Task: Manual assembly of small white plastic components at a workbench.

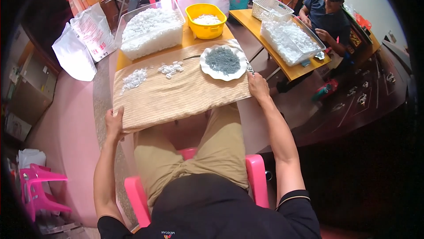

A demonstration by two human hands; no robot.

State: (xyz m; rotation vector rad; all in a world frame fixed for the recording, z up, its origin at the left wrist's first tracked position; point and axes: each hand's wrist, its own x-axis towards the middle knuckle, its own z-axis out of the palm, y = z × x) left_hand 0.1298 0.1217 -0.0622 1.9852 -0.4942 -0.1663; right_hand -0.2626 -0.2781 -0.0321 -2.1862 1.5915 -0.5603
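I sit on a pink plastic chair [256, 172] at a small table covered with a tan ribbed cloth [176, 93]. My left hand [114, 123] grips the cloth-covered near left corner. My right hand [258, 87] holds the table's right edge. On the cloth stands a white scalloped plate [239, 59] heaped with small grey pieces [222, 60]. Two loose piles of small white pieces [134, 79] lie at the far left of the cloth. Neither hand touches the plate or the piles.
Behind the cloth stand a clear tub [150, 29] of white pieces and a yellow bowl [206, 20]. A second person [327, 16] sits at the right table with another clear tub [291, 38] and a white basket [271, 8]. White sacks [84, 40] stand left; a pink stool [37, 186] is lower left.
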